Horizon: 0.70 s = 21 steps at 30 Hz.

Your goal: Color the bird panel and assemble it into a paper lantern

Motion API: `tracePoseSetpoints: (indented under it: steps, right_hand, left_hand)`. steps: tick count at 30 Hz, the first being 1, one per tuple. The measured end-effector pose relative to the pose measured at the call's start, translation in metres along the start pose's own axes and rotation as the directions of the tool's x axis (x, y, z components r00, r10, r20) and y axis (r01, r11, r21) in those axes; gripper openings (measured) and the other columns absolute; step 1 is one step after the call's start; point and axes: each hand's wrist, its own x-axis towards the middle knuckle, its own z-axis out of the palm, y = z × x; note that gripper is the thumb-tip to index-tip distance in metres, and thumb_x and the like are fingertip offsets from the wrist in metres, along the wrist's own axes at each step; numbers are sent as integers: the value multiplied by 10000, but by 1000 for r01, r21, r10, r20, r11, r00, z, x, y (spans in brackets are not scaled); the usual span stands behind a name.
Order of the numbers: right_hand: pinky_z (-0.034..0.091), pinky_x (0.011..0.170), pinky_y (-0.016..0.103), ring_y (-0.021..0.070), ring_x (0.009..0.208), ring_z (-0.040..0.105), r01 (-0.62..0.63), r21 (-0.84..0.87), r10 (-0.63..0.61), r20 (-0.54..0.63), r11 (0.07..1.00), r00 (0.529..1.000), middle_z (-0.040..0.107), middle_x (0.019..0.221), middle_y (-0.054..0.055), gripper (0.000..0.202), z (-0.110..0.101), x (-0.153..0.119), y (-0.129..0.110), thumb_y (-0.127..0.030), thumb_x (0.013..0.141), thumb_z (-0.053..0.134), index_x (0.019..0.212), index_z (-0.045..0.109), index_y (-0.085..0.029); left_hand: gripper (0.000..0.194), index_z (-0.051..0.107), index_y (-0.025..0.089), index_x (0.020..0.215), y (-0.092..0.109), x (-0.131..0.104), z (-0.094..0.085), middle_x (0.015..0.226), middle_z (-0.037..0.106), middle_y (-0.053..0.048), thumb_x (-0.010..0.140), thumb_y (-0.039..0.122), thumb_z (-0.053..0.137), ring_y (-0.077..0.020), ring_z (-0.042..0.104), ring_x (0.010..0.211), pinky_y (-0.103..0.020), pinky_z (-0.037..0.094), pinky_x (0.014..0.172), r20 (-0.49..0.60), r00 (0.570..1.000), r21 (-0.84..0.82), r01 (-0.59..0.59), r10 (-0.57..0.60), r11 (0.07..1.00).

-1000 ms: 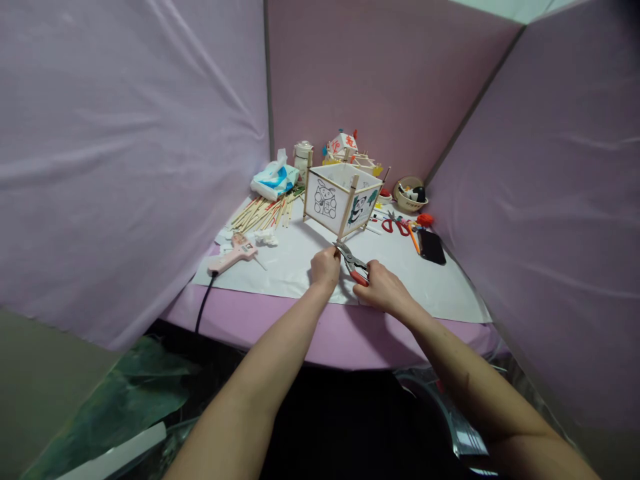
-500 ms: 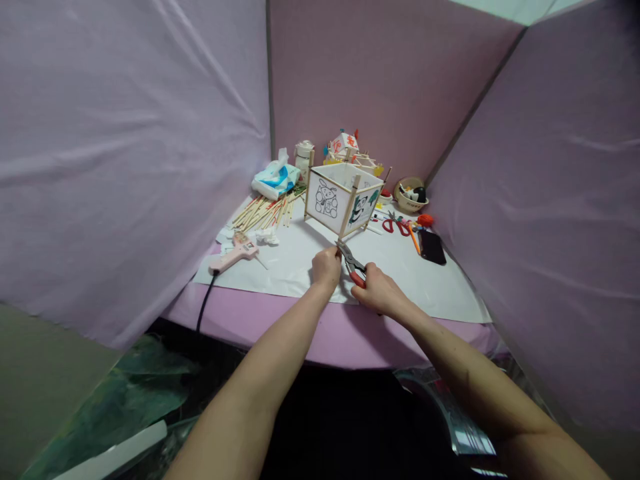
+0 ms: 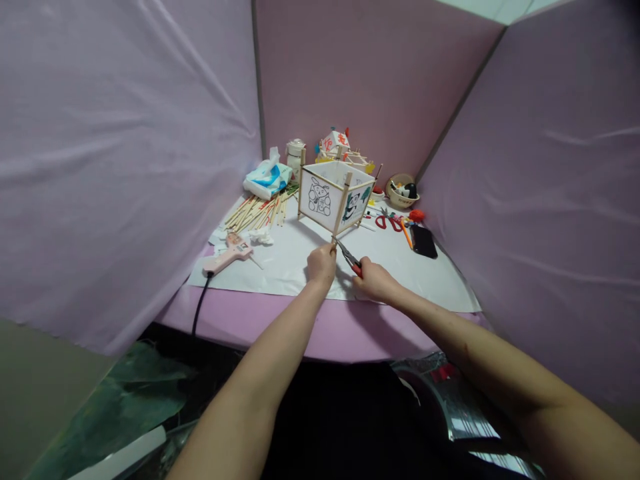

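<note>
My left hand is closed in a fist around a thin wooden stick, of which only the short top end shows. Directly behind it is the lower front corner of the lantern, and whether they touch I cannot tell. Gripped in my right hand is a pair of red-handled pliers, its jaws at the stick's tip beside my left thumb. The square lantern stands upright, with wooden corner posts and white panels bearing a rabbit outline and a panda.
On the left lie a pink glue gun, several loose sticks and a tissue pack. Red-handled scissors, a black phone and a bowl lie right. Behind the lantern are a white jar and another papercraft.
The view has shifted a little, so most things sit further left. The pliers have turned in my right hand and show more edge-on, their jaws still at the stick.
</note>
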Motion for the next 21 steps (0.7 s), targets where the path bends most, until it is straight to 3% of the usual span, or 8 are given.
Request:
tracePoseSetpoints:
  steps: [4, 8, 13, 18, 21]
  right_hand:
    - [419, 628, 302, 287, 839, 672, -114, 78, 115, -11, 990, 993, 705, 983, 167, 310, -9, 13, 27, -367, 861, 545, 1081, 507, -152]
    - [452, 643, 320, 298, 856, 679, -278, 59, 283, -79, 959, 956, 694, 1013, 180, 459, -15, 38, 67, -445, 841, 568, 1170, 518, -130]
    - [467, 898, 430, 380, 1160, 592, -327, -75, 297, -270, 942, 916, 616, 1238, 243, 594, -4, 72, 105, -572, 843, 546, 1200, 587, -98]
    - [353, 1077, 518, 410, 1298, 481, -248, -72, 214, -317, 966, 924, 558, 1350, 260, 732, 8, 89, 120, -663, 812, 572, 1243, 614, -73]
    - [319, 1115, 529, 388, 1331, 455, -90, 59, 107, -464, 994, 879, 533, 1402, 241, 654, 9, 85, 109, -579, 817, 619, 1256, 625, -95]
  left_hand:
    - [230, 667, 171, 1080, -3, 0, 1, 1123, 675, -75, 977, 365, 597, -212, 644, 1047, -441, 510, 958, -11, 1000, -132, 3, -5, 991]
    - [223, 669, 155, 1038, -8, 2, 2, 1082, 680, -68, 964, 360, 618, -205, 652, 1006, -426, 532, 920, 32, 999, -312, 11, -1, 950]
    - [196, 671, 127, 981, -11, 8, 2, 978, 698, -47, 941, 318, 658, -180, 679, 899, -385, 570, 831, 164, 986, -558, 59, 40, 828]
    - [183, 712, 122, 937, -9, 9, 3, 931, 744, -83, 833, 271, 729, -183, 710, 855, -366, 571, 827, 270, 961, -727, 160, 63, 668]
    - [232, 723, 121, 911, -8, 9, 4, 946, 753, -111, 755, 286, 767, -191, 712, 853, -363, 564, 833, 300, 952, -771, 199, 69, 605]
